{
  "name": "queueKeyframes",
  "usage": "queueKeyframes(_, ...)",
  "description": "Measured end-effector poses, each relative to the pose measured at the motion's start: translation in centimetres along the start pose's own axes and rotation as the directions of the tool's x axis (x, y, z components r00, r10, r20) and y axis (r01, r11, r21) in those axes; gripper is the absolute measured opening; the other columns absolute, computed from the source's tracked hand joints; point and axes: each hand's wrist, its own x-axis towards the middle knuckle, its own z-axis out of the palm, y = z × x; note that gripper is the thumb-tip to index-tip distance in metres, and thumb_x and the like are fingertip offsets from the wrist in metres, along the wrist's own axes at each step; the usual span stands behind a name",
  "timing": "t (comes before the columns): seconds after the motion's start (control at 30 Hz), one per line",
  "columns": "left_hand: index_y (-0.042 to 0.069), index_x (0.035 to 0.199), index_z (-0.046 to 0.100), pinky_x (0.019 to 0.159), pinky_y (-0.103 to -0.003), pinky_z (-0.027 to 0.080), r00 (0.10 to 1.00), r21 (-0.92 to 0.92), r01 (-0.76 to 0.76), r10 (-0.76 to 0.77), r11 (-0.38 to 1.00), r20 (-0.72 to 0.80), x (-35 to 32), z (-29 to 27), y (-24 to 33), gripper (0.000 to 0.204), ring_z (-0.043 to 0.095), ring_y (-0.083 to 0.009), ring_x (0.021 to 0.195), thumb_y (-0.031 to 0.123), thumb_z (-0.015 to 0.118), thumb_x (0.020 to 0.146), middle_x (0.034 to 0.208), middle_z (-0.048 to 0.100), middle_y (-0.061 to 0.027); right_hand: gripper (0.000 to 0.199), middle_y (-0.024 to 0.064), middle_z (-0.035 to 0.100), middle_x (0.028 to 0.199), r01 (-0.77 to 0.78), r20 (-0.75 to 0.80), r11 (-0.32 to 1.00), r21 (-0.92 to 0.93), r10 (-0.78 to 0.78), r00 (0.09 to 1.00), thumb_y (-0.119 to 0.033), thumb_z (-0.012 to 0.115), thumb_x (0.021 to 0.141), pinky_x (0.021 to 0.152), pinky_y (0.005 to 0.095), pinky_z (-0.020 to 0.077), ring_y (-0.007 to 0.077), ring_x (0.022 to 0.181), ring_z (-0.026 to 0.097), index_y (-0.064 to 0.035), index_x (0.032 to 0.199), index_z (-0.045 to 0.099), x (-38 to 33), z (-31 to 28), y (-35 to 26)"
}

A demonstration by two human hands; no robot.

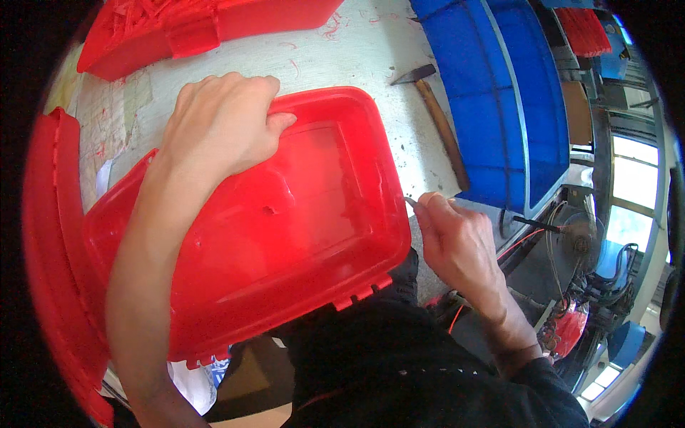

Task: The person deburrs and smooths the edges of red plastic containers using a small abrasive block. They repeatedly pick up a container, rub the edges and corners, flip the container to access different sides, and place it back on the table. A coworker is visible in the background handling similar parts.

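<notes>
Steadily now: red box [307, 196] lies across the near edge of the table [357, 46] | worker's left hand [217, 128]: fingers grip the far rim, thumb inside | right hand [460, 242]: fingers closed on a slim tool [411, 202], tip beside the right rim | advice: brace firmly, press lightly, keep left fingers off the tip's path

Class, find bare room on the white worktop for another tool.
Mostly bare: white worktop between the red plastic tub, red plastic box and wooden-handled hammer, despite red shreds; also a strip between tub and hammer. Crowded: right, along the blue plastic container.
</notes>
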Motion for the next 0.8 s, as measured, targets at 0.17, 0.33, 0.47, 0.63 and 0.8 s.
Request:
queueKeyframes(0.17, 0.003, 0.096, 0.071, 0.076, -0.049, 0.054, 0.999, 0.006, 0.020, -0.020, 1.000, 0.038, 0.0, -0.2, 0.0, 0.032, 0.069, -0.0399, 0.080, 0.034, 0.068, 0.089, 0.081, 0.070, -0.0222, 0.007, 0.0214, 0.066, 0.077, -0.031, 0.094, 0.998, 0.057, 0.025, 0.995, -0.010, 0.061, 0.095, 0.059, 0.0451, 0.0517, 0.0385, 0.069, 0.067, -0.0032, 0.097, 0.063, -3.0, 0.7, 0.6)
queueKeyframes(0.33, 0.003, 0.096, 0.073, 0.081, -0.049, 0.054, 0.999, -0.009, 0.028, -0.027, 1.000, 0.032, 0.0, -0.7, 0.3, 0.028, 0.069, -0.0392, 0.084, 0.030, 0.069, 0.090, 0.086, 0.071, -0.0228, 0.013, 0.0188, 0.067, 0.078, -0.044, 0.043, 0.958, 0.284, 0.034, 0.999, -0.017, 0.060, 0.095, 0.061, 0.0481, 0.0546, 0.0383, 0.071, 0.068, -0.0052, 0.101, 0.057, -4.3, -0.3, 0.9)
queueKeyframes(0.47, 0.004, 0.100, 0.072, 0.083, -0.050, 0.053, 0.994, -0.016, 0.056, -0.054, 0.998, 0.093, 0.2, -1.3, 0.6, 0.031, 0.068, -0.0412, 0.090, 0.033, 0.068, 0.090, 0.091, 0.071, -0.0239, 0.018, 0.0177, 0.067, 0.080, 0.064, -0.148, 0.972, 0.227, -0.030, 0.989, -0.016, 0.061, 0.094, 0.060, 0.0465, 0.0551, 0.0358, 0.071, 0.069, -0.0035, 0.107, 0.054, -1.0, 0.1, 0.2)
queueKeyframes(0.63, 0.004, 0.102, 0.072, 0.083, -0.051, 0.052, 0.993, -0.031, 0.042, -0.038, 0.999, 0.111, 0.4, -1.6, 0.3, 0.035, 0.067, -0.0426, 0.091, 0.037, 0.067, 0.090, 0.092, 0.071, -0.0237, 0.020, 0.0197, 0.067, 0.081, 0.189, -0.201, 0.967, 0.169, -0.154, 0.967, -0.015, 0.062, 0.092, 0.060, 0.0459, 0.0556, 0.0368, 0.070, 0.069, -0.0025, 0.106, 0.054, 1.3, 3.4, 1.1)
queueKeyframes(0.8, 0.004, 0.102, 0.072, 0.081, -0.051, 0.052, 0.995, -0.040, 0.078, -0.075, 0.996, 0.071, 0.2, -1.3, -0.1, 0.036, 0.067, -0.0423, 0.089, 0.038, 0.067, 0.090, 0.090, 0.071, -0.0236, 0.019, 0.0201, 0.068, 0.083, -0.058, -0.158, 0.923, 0.380, 0.126, 0.979, -0.010, 0.067, 0.089, 0.063, 0.0470, 0.0540, 0.0394, 0.072, 0.068, -0.0059, 0.105, 0.057, -2.5, 3.4, 5.7)
